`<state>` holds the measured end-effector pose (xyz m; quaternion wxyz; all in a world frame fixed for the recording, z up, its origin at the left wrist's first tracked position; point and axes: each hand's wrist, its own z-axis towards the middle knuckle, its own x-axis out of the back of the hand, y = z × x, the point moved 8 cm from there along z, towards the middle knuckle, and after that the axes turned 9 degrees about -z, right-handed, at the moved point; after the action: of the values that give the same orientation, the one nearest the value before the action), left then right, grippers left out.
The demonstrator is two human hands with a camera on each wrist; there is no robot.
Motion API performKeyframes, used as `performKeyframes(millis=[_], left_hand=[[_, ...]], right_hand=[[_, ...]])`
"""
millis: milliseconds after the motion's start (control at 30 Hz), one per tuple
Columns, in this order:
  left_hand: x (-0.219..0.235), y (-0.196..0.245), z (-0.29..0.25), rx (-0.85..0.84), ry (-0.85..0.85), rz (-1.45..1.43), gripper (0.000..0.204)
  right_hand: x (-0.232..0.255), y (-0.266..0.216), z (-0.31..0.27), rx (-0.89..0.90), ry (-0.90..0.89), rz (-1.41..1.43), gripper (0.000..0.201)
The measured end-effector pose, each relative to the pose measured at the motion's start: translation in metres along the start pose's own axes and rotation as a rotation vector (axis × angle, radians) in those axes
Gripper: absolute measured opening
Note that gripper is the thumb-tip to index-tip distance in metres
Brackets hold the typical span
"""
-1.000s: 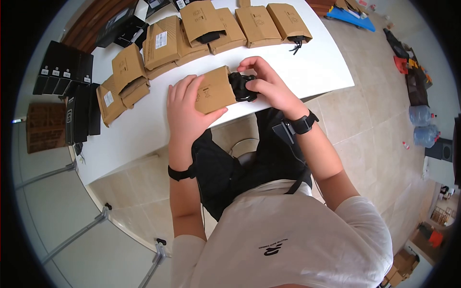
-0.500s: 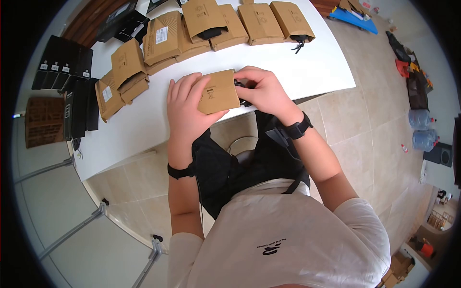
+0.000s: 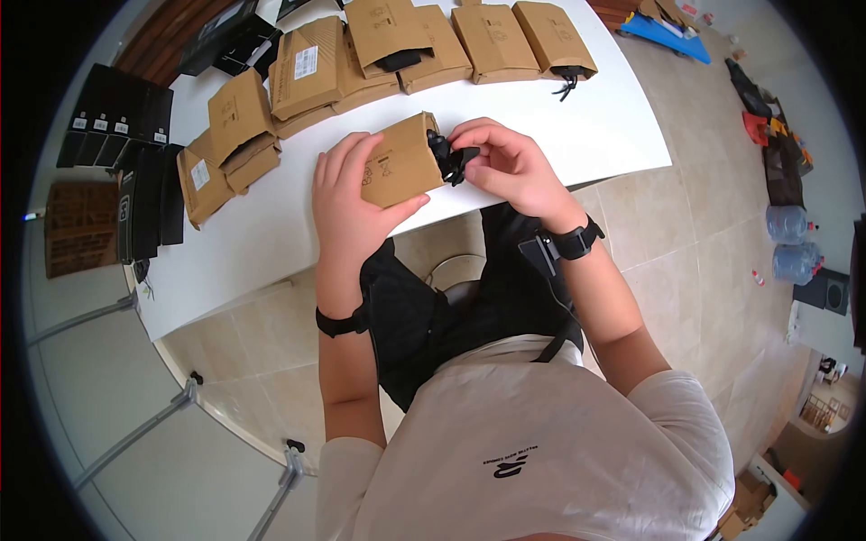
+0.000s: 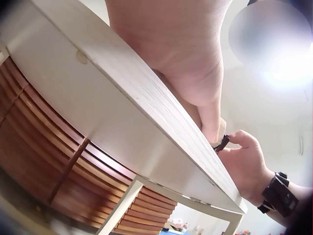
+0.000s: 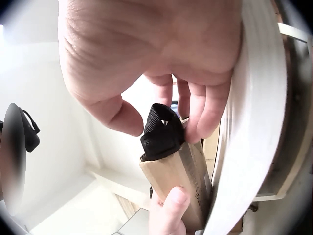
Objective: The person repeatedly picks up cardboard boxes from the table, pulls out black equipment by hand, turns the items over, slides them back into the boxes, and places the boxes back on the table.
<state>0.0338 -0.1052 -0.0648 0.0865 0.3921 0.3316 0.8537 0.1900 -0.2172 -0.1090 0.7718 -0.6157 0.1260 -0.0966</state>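
A brown cardboard box [image 3: 397, 167] lies near the table's front edge, its open end facing right. The left hand [image 3: 347, 194] grips it, thumb along the near side and fingers over the far side. Black straps [image 3: 448, 160] stick out of the open end. At them, the right hand [image 3: 519, 171] pinches the black bundle between thumb and fingers. The right wrist view shows a looped black strap [image 5: 161, 134] standing out of the box [image 5: 178, 181], between the thumb and fingers of the right hand [image 5: 151, 49]. How deep the bundle reaches inside is hidden.
More brown boxes [image 3: 494, 41] stand along the table's back, some with black items at their openings. Two brown boxes [image 3: 242, 117] lie at the left. Black boxes [image 3: 149, 194] are stacked at the far left. The white table's edge [image 3: 622, 171] runs close to the hands.
The right hand moved in against the box's opening, then back to the right, with more black strap showing again. The left hand stays on the box, which has tilted slightly.
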Motion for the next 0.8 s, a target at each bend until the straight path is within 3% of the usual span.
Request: performKeyframes(millis=[167, 300, 367, 400, 533, 600, 800], left_hand=[[0.001, 0.002, 0.0, -0.05, -0.045, -0.062, 0.077], [-0.003, 0.006, 0.003, -0.113, -0.107, -0.069, 0.077], [-0.005, 0.012, 0.003, -0.142, -0.12, -0.008, 0.077], [-0.006, 0.012, 0.003, -0.143, -0.12, -0.008, 0.077], [-0.005, 0.013, 0.002, -0.146, -0.101, 0.025, 0.077], [-0.006, 0.014, 0.002, -0.145, -0.095, 0.041, 0.076], [-0.005, 0.015, 0.003, -0.131, -0.121, 0.032, 0.07]], right_hand=[[-0.002, 0.0, -0.001, -0.006, 0.046, -0.09, 0.018], [-0.015, -0.001, 0.001, -0.028, 0.024, -0.338, 0.018], [-0.013, -0.002, 0.001, -0.061, 0.13, -0.569, 0.019], [-0.012, 0.006, 0.0, -0.142, 0.194, -0.418, 0.018], [-0.012, 0.004, 0.0, -0.123, 0.17, -0.504, 0.017], [-0.016, 0.001, 0.001, 0.004, 0.125, -0.553, 0.016], [-0.017, -0.003, -0.002, 0.069, 0.105, -0.505, 0.009]])
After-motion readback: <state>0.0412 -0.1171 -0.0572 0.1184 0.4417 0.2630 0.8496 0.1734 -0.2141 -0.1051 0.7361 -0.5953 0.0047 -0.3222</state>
